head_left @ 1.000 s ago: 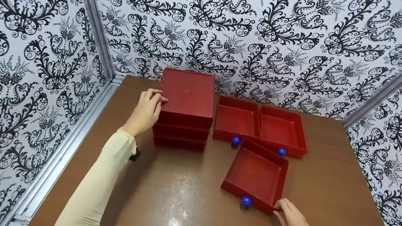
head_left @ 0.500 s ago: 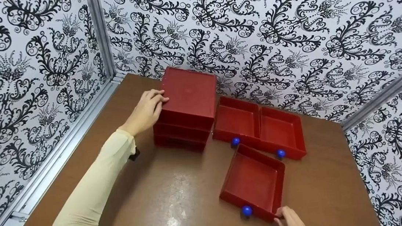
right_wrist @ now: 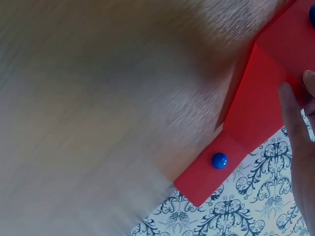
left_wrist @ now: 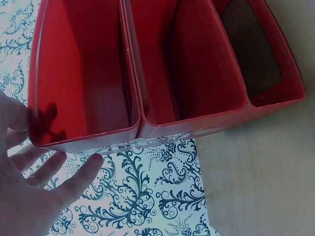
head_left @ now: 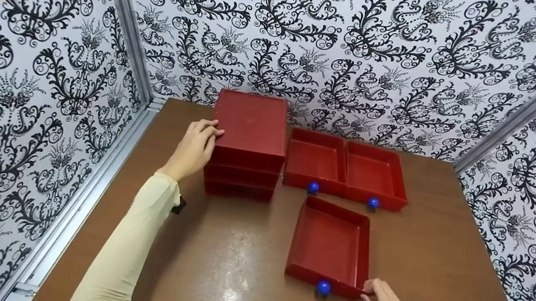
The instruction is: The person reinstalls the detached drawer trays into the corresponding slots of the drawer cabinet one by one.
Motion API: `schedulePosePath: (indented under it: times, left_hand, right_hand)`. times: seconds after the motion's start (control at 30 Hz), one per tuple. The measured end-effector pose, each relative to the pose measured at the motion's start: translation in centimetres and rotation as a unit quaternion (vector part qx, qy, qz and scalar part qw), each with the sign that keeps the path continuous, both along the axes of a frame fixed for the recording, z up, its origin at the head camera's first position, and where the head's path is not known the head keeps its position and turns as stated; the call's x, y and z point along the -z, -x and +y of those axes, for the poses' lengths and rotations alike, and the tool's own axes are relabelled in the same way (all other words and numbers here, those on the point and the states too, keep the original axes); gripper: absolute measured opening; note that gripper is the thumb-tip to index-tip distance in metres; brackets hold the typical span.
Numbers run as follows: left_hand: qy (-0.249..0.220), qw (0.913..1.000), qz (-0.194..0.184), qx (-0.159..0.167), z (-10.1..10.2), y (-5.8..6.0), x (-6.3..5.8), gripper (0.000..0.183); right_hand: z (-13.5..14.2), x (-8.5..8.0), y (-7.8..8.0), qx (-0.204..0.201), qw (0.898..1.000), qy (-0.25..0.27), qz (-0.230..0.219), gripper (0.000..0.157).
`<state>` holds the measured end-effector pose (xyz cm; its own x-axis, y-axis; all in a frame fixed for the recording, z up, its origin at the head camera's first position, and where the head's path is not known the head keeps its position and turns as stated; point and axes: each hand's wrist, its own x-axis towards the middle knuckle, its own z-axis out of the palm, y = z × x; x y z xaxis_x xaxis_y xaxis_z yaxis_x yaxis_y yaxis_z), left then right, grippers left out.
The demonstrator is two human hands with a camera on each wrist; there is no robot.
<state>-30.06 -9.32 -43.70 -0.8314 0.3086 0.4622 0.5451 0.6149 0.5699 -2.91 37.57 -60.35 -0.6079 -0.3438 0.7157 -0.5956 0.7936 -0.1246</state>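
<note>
Red drawer (head_left: 325, 245), 1 item: shallow, open-topped, on the right part of the table (head_left: 195, 261), near me. Its front face, fitted with a round blue knob (head_left: 323, 287), is turned my way. My right hand (head_left: 384, 297) has it by the near right corner, thumb and fingers closed together there. Whether its whole base touches the table, I cannot tell.

Red cabinet (head_left: 251, 122), 1 item: upright, 3 compartments stacked, fronts uncovered, standing at the far left of the table. My left hand (head_left: 192, 148) lies at its left top edge, fingers loosely bent over the top, somewhat spread, resting on it rather than gripping.

Back drawers, red, 2 items: left box (head_left: 315, 160) and right box (head_left: 371, 177), set side by side to the right of the cabinet. Each bears 1 blue knob on the front. The held drawer's far left corner sits just in front of the left box's knob.

Worn by me: 1 beige sleeve (head_left: 131, 232) on the left arm, white cloth above it, and something black at the wrist.

Surround: brown table; wall (head_left: 335, 31) in white with black scrollwork; metal post (head_left: 133, 50) in the left corner.
</note>
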Motion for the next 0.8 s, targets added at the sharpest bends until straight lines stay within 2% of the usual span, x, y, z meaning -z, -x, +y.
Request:
schedulePosePath:
  times: [0.37, 0.6, 0.8]
  left_hand:
    - [0.001, 1.0, -0.002, -0.002, -0.2, -0.1, 0.0, 0.03]
    - [-0.002, 1.0, 0.0, -0.001, -0.1, -0.2, 0.0, 0.03]
    - [0.002, 1.0, -0.004, 0.005, 0.0, -0.1, 0.0, 0.03]
  right_hand:
    - [-1.5, -0.6, 0.1, -0.054, 0.998, 0.021, 0.004, 0.037]
    - [-2.6, -1.3, -0.1, -0.055, 0.998, 0.01, -0.008, 0.037]
    - [-3.6, -1.6, -0.2, -0.077, 0.997, 0.011, -0.012, 0.035]
